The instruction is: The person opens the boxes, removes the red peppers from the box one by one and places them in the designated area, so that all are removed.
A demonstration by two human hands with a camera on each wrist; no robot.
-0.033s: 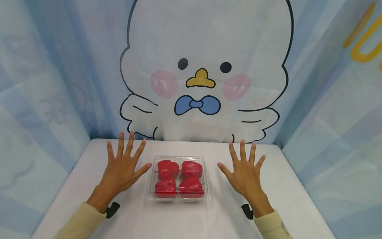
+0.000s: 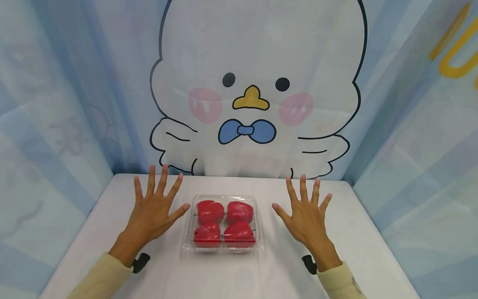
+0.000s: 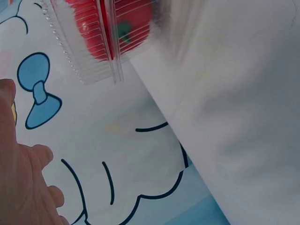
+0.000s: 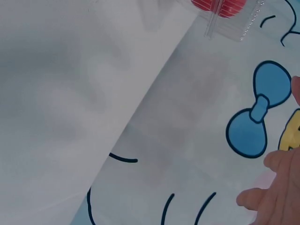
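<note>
A clear plastic clamshell box (image 2: 185, 230), its lid down, sits on the white table between my hands. Several glossy red bell peppers (image 2: 239, 234) lie inside in two rows. In the left wrist view a green stem shows on one pepper (image 3: 133, 18) through the ribbed plastic. My left hand (image 2: 151, 214) is spread flat to the left of the box, palm down, with its thumb tip near the box's upper left corner. To the right of the box, my right hand (image 2: 308, 220) is spread likewise, thumb towards the box. Both hands hold nothing and stay apart from the box.
The white table (image 2: 220, 278) ends at a back edge against a curtain (image 2: 127, 83) printed with a white bird wearing a blue bow tie. Blue and white curtain panels hang on both sides. A black wrist mount (image 2: 141, 263) shows under the left wrist, another (image 2: 309, 264) under the right.
</note>
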